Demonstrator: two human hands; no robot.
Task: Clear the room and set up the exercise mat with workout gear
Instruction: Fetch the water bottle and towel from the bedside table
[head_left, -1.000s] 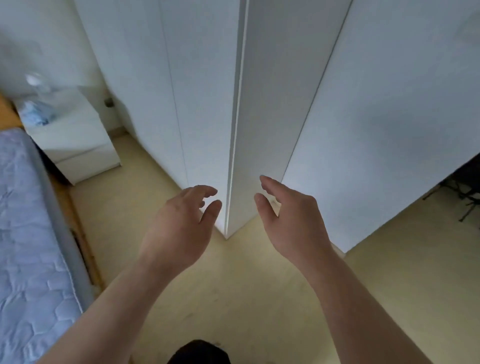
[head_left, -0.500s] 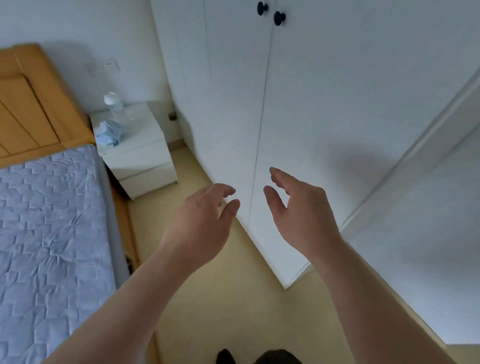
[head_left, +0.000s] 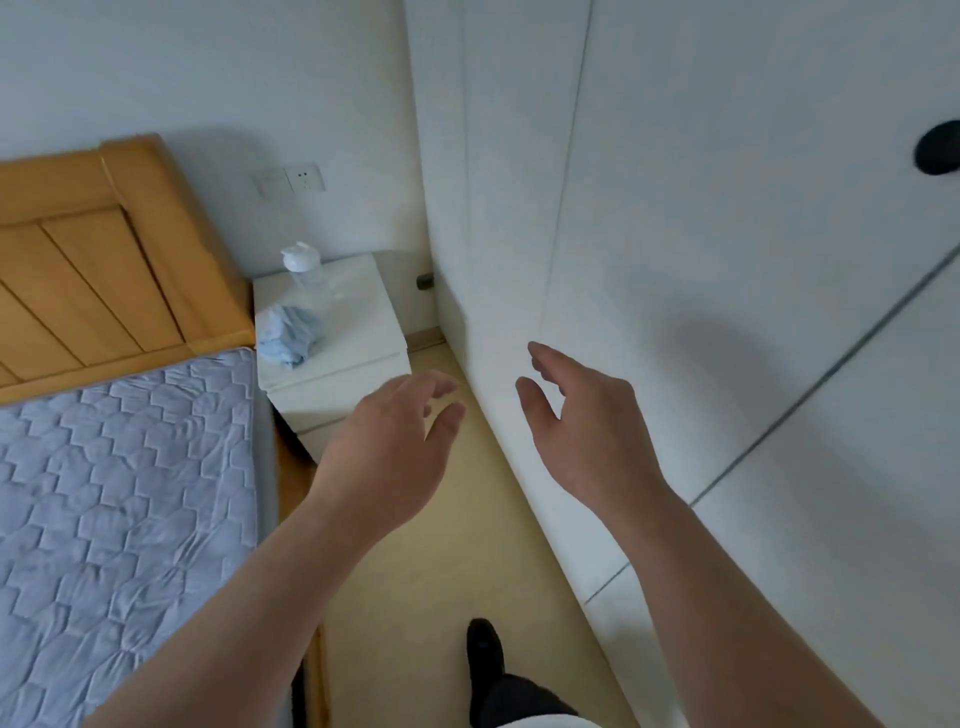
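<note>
Left hand and right hand: both empty, fingers spread, raised mid-air, likely for reach ahead. Mat, gear: not in view. Bottle, cloth on nightstand, probably clutter to clear.

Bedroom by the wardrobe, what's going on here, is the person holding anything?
No. A person stands in the narrow floor strip between the bed and the white wardrobe, both arms out in front. The left hand and right hand are open and empty, touching nothing. Ahead, a white nightstand carries a clear bottle and a crumpled blue cloth. No exercise mat or workout gear is in view.
</note>
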